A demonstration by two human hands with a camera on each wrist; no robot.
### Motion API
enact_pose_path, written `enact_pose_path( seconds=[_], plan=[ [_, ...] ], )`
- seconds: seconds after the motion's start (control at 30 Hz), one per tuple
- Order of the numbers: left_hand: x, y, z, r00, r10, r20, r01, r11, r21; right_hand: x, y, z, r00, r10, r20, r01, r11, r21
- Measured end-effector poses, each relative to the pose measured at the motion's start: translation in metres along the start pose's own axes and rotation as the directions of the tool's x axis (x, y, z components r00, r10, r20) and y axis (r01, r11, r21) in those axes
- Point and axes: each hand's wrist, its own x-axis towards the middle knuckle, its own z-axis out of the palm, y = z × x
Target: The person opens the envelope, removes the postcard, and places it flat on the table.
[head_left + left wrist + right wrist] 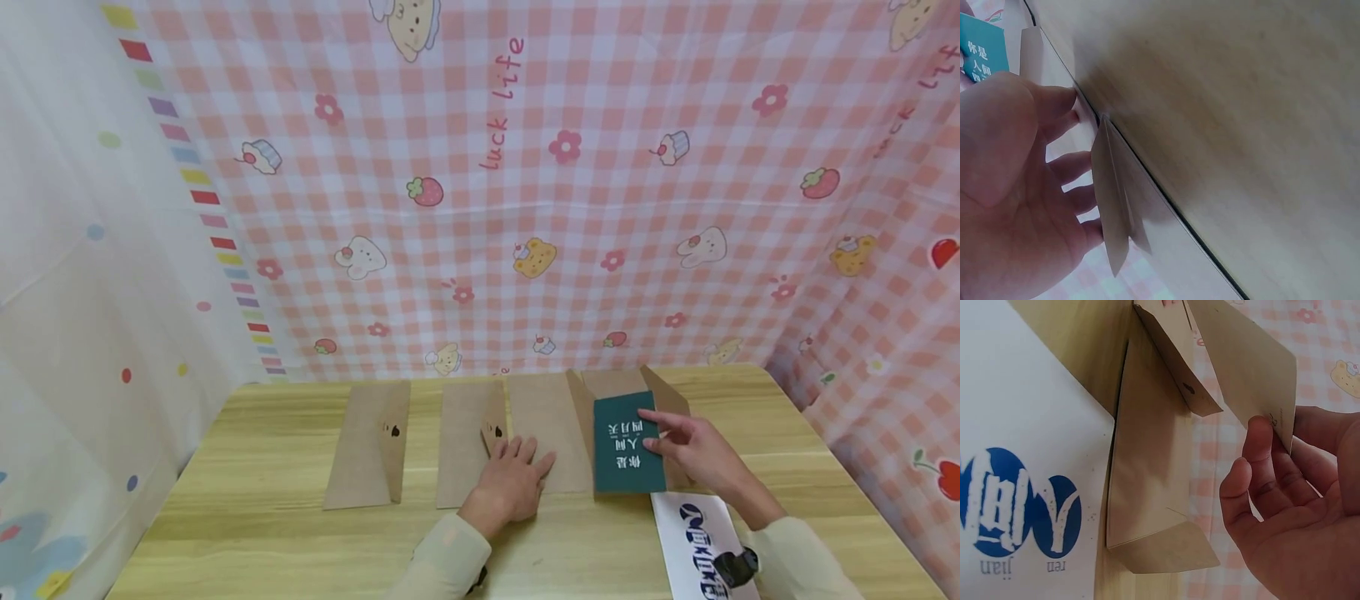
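Note:
A dark green booklet (626, 454) with white print stands in an open kraft paper folder (611, 385) whose flaps rise on both sides. My right hand (693, 454) holds the booklet's right edge, fingers curled over its cover. In the right wrist view the fingertips (1260, 434) touch a kraft flap (1247, 362). My left hand (513, 479) lies flat, fingers straight, on a kraft sheet (547, 433) just left of the booklet. In the left wrist view its fingers (1069, 165) meet a raised kraft flap (1109, 206), and the booklet (982, 50) shows at top left.
Two more kraft folders (371, 446) (468, 442) lie side by side on the wooden table (262, 517). A white sheet with blue lettering (697, 542) lies under my right forearm at the front edge. Pink checked cloth walls close in the back and right.

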Motion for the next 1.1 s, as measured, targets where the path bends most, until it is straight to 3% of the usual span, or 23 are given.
enact_pose_path(
  seconds=[0.37,0.57,0.8,1.1],
  plan=[
    [0.000,0.000,-0.001,0.999,-0.019,0.036,0.020,0.999,-0.043,-0.005,0.003,0.002,1.000,0.000,0.016,-0.001,0.999,0.053],
    [0.001,0.000,-0.002,0.999,-0.021,0.046,0.024,0.998,-0.065,-0.008,0.004,0.003,0.997,0.013,0.073,-0.023,0.990,0.137],
    [0.001,0.000,-0.002,0.998,-0.020,0.053,0.024,0.997,-0.067,-0.011,0.005,0.005,0.992,-0.028,0.122,0.004,0.981,0.196],
    [0.000,0.000,-0.002,0.999,-0.015,0.044,0.018,0.998,-0.054,-0.015,0.007,0.009,0.992,0.011,0.128,-0.034,0.983,0.183]
  ],
)
